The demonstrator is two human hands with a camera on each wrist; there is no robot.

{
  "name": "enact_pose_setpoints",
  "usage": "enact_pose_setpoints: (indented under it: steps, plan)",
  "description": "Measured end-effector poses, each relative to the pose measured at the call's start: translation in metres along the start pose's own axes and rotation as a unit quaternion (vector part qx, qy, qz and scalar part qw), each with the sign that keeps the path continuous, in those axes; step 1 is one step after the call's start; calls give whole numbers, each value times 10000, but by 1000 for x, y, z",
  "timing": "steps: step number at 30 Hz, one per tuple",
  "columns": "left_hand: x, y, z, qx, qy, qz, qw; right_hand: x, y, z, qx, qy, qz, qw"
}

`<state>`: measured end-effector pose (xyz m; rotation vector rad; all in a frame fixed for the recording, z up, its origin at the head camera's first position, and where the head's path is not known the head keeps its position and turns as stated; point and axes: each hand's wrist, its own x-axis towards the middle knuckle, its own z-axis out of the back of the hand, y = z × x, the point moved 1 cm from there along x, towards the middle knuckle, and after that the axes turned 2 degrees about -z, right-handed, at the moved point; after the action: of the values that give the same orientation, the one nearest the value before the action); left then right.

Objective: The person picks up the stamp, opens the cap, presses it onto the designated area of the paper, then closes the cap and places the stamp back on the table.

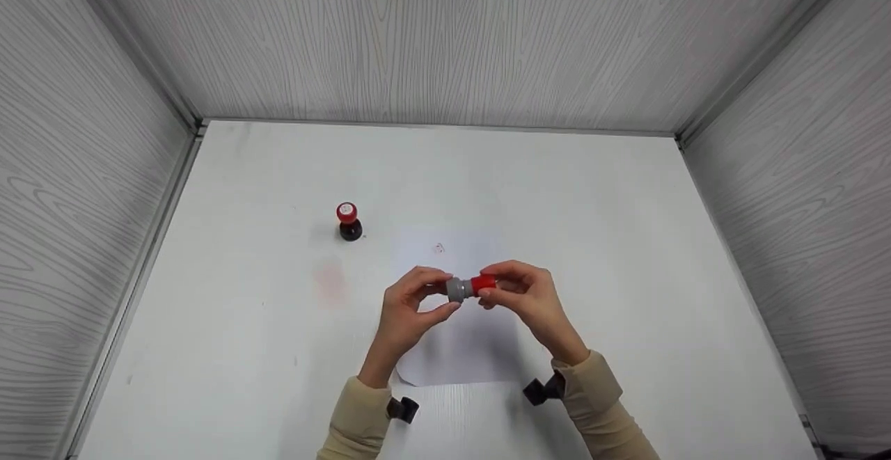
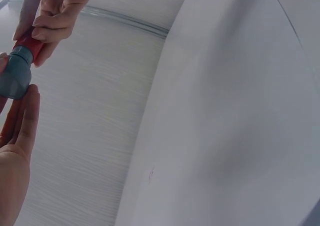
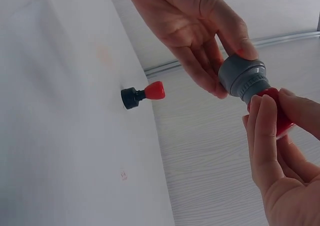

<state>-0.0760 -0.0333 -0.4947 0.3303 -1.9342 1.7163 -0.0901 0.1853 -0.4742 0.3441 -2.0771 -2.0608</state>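
Over the sheet of paper [image 1: 459, 359], both hands hold one small hand stamp with a red handle [image 1: 483, 284] and a grey cap end [image 1: 455, 289]. My left hand [image 1: 406, 314] pinches the grey end between thumb and fingers. The red handle is gripped by the fingertips of my right hand [image 1: 534, 301]. In the right wrist view the grey cap [image 3: 242, 75] and the red handle [image 3: 275, 113] are in line and joined. A second stamp [image 1: 347, 213], red-handled with a black base, stands upright on the table to the left of the paper.
A small red stamp print [image 1: 439, 248] shows near the paper's top edge. A faint pink smudge [image 1: 329, 282] marks the white table [image 1: 592, 202] left of the paper. Grey wood-grain panels [image 1: 431, 42] wall the table at the back and both sides.
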Motion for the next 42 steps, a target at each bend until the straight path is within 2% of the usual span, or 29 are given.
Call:
enact_pose_setpoints:
  steps: [7, 14, 16, 22, 25, 28, 33, 35, 38, 42]
  plan:
    - [-2, -2, 0, -85, 8, -119, 9999, -2, 5, 0, 33, 85, -65, 9999]
    - [-4, -7, -1, -338, -109, 276, 9990, -4, 8, -1, 1, 188, -97, 9998]
    - [-5, -7, -1, -344, -120, 297, 9989, -5, 8, -1, -15, 201, -117, 9997]
    - [-11, 12, 0, -203, -40, -96, 9997, -5, 10, 1, -47, 187, -178, 9997]
    - [-13, 20, 0, -185, -34, -159, 9997, -5, 13, 1, -12, 170, -191, 9997]
    - [-17, 22, 2, -301, -84, -34, 9995, -5, 14, 0, -71, 244, -224, 9994]
    - [-22, 22, 1, -738, -230, 533, 9956, -5, 15, -2, -219, 307, -260, 9990]
    - [-23, 23, 0, -837, -249, 718, 9936, -4, 17, -3, -419, 269, -189, 9986]
    - [-22, 22, -2, -707, -131, 696, 9950, -3, 26, -5, -1054, 254, 16, 9941]
    - [-13, 4, -11, 147, 45, 236, 9996, -3, 36, -9, -2181, 258, 603, 9737]
